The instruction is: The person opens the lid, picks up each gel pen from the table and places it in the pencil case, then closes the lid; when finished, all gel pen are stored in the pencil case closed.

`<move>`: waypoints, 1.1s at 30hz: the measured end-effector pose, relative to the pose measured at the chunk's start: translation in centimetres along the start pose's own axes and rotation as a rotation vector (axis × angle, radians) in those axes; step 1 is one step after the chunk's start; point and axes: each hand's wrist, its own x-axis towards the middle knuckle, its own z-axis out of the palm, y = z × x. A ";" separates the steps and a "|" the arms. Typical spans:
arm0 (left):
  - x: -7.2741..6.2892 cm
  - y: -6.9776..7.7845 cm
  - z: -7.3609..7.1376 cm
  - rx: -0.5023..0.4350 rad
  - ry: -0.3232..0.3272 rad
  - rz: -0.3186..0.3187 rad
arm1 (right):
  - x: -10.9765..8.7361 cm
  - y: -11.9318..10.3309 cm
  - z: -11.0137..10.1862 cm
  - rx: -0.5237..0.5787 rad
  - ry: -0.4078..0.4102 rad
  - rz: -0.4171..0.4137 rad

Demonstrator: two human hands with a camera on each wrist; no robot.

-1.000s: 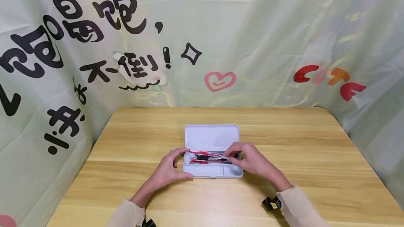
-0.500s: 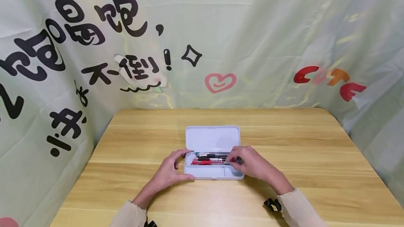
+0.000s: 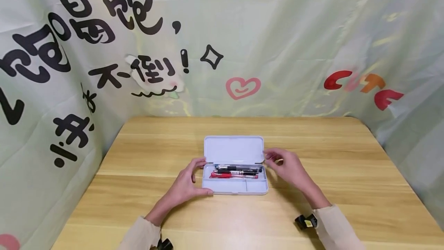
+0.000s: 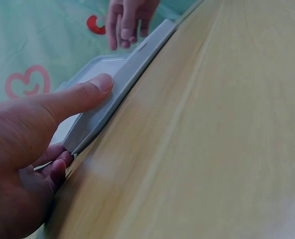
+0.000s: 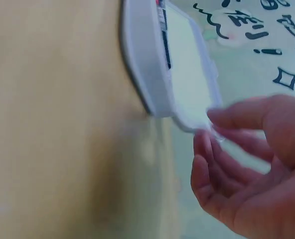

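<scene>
A pale lavender pencil case (image 3: 224, 186) lies open on the table, its lid (image 3: 234, 149) tilted back behind the tray. Several pens (image 3: 236, 172), with black, red and blue parts, lie side by side in the long rear compartment. My left hand (image 3: 184, 184) grips the case at its left end; the thumb (image 4: 95, 87) presses on the front wall and the other fingers reach round the far side. At the right edge of the lid is my right hand (image 3: 289, 169), thumb and fingertips pinching the lid's corner (image 5: 187, 124).
The wooden table (image 3: 312, 146) extends on all sides of the case. A printed cloth (image 3: 277, 41) hangs behind it and at both sides. Two smaller compartments form the front of the tray. Black wrist devices (image 3: 306, 222) sit at the sleeves.
My right hand lowered a red pen into the rear compartment and let go of it, then moved back and right to the lid's edge. The left hand stays at the case's left end.
</scene>
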 end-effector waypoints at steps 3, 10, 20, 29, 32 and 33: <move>0.1 -0.1 -0.1 -0.014 0.000 0.000 | -0.2 0.6 0.0 0.044 -0.004 0.077; 0.2 -0.2 0.2 -0.043 -0.006 0.007 | -0.4 1.2 0.2 0.170 -0.145 0.162; 0.5 0.1 0.0 -0.084 -0.016 -0.026 | -1.0 1.2 0.3 0.229 -0.108 0.153; 0.4 0.3 -0.2 -0.112 0.006 -0.006 | -1.6 2.3 -1.3 0.281 -0.241 0.075; 0.3 0.2 -0.1 -0.119 0.005 -0.001 | -1.9 2.6 -1.5 0.301 -0.284 0.079; 0.3 0.2 -0.1 -0.120 0.003 0.002 | -1.9 2.6 -1.6 0.310 -0.294 0.085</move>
